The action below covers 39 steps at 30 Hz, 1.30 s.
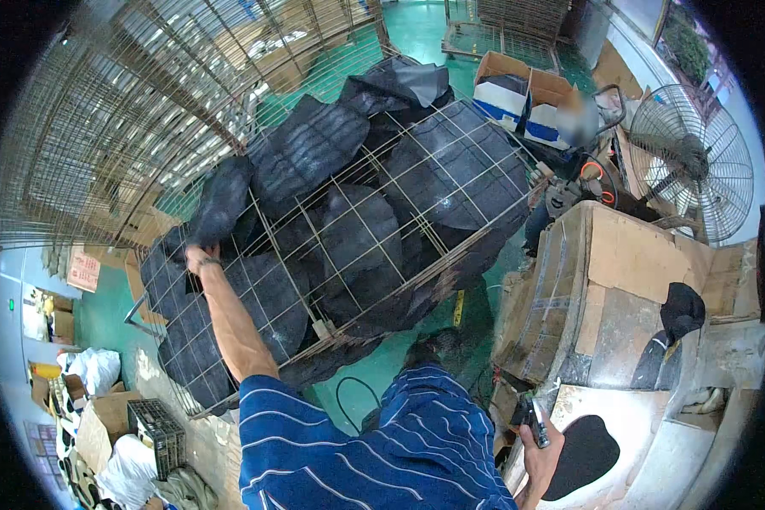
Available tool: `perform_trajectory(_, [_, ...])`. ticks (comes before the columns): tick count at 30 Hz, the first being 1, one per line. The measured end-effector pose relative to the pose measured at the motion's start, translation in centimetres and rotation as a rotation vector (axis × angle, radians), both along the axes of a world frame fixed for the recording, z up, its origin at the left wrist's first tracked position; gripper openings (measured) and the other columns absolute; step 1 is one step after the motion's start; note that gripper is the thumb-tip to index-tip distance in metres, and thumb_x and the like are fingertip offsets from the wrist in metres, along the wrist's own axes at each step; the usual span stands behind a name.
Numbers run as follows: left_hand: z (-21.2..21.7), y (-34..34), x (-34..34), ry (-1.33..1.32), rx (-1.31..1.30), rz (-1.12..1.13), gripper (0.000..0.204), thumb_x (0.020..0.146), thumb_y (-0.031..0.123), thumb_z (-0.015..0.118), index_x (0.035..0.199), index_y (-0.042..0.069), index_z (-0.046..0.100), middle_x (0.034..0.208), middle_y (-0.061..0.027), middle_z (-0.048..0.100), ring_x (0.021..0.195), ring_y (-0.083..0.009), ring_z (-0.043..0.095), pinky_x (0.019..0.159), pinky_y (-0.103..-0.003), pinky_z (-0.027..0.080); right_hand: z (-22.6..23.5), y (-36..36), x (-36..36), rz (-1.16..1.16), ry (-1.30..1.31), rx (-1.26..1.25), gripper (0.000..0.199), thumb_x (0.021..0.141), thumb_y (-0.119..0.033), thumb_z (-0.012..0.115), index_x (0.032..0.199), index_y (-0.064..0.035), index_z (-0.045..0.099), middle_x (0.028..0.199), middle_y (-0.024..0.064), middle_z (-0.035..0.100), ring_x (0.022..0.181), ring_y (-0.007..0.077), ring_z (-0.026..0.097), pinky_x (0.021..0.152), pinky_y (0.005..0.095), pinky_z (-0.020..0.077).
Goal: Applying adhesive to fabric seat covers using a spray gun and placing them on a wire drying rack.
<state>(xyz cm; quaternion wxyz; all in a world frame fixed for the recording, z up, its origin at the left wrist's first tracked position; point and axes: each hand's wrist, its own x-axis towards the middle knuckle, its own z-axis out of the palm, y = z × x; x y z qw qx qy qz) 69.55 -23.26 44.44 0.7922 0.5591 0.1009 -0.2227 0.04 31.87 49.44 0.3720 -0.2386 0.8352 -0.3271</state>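
We record 2 bare hands at work between a wire rack (320, 325) and a cardboard-covered table (646, 246).

Left hand (202, 258): arm outstretched across the rack to its far left edge. We note the fingers closed on the near end of a black sheet (223, 197), which rises from the hand and slants away to the right. Its far end lies by the rack's far edge, next to a broader dark sheet (310, 146). More black sheets (353, 229) lie beneath the rack's wires, overlapping out to its right corner.

Right hand (540, 446): held low over the table's near left corner, fingers wrapped around a small dark-and-silver tool (535, 416). We cannot tell its exact kind, nor whether the hand touches the table. Just to its right, a rounded black piece (582, 459) lies flat on a white panel (646, 416); a smaller black piece (682, 311) lies toward the table's far right.

Surroundings: we observe 2 open boxes (525, 130) near the rack's far right corner, and a wire-guarded fan (693, 161) beyond the table's far edge.
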Motion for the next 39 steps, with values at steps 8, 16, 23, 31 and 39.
perform_trajectory(8, [-1.5, 4.3, -4.3, -0.706, 0.929, 0.183, 0.063, 0.093, 0.042, 0.069, 0.142, 0.005, 0.056, 0.136, -0.0311, 0.056, 0.122, -0.0431, 0.061, 0.101, -0.050, 0.051, -0.3, 3.2, 2.1, -0.094, -0.010, -0.048, 0.051, 0.080, 0.004, 0.069, 0.131, 0.0099, 0.065, 0.108, 0.0231, 0.074, 0.097, 0.0229, 0.066, 0.091, 0.0360, 0.0513])
perform_trajectory(16, [3.6, 1.9, -33.6, -1.606, 0.250, -0.356, 0.074, 0.094, 0.023, 0.072, 0.155, 0.002, 0.037, 0.162, -0.0296, 0.027, 0.150, -0.0429, 0.031, 0.118, -0.056, 0.035, 1.3, 7.5, 4.2, -0.422, -0.048, -0.035, 0.048, 0.084, -0.006, 0.070, 0.131, 0.0057, 0.066, 0.099, 0.0175, 0.074, 0.090, 0.0169, 0.064, 0.083, 0.0344, 0.0520])
perform_trajectory(23, [-2.1, 17.7, -63.0, -1.426, -0.625, -1.659, 0.055, 0.097, 0.013, 0.068, 0.148, 0.001, 0.050, 0.153, -0.0186, 0.048, 0.135, -0.0338, 0.053, 0.109, -0.047, 0.046, 2.3, 9.7, 5.4, -0.690, 0.186, -0.050, 0.053, 0.085, -0.010, 0.077, 0.135, 0.0029, 0.063, 0.123, 0.0276, 0.069, 0.109, 0.0406, 0.070, 0.094, 0.0418, 0.0536])
perform_trajectory(31, [-25.0, 24.2, -72.3, -2.098, -0.144, -3.169, 0.055, 0.091, 0.023, 0.075, 0.140, 0.003, 0.060, 0.109, -0.0139, 0.076, 0.104, -0.0297, 0.072, 0.093, -0.040, 0.056, -0.5, 15.4, 10.9, -1.238, 0.515, -0.051, 0.055, 0.079, 0.003, 0.077, 0.132, 0.0048, 0.064, 0.116, 0.0264, 0.071, 0.102, 0.0384, 0.072, 0.089, 0.0381, 0.0549])
perform_trajectory(39, [-39.2, 21.7, -66.3, -1.523, 0.872, -3.171, 0.041, 0.095, 0.017, 0.069, 0.134, 0.004, 0.063, 0.100, -0.0091, 0.074, 0.078, -0.0206, 0.072, 0.065, -0.033, 0.056, -0.4, 16.1, 13.2, -1.190, 0.428, 0.031, 0.056, 0.077, 0.004, 0.078, 0.132, 0.0019, 0.066, 0.110, 0.0255, 0.072, 0.102, 0.0403, 0.072, 0.087, 0.0376, 0.0550])
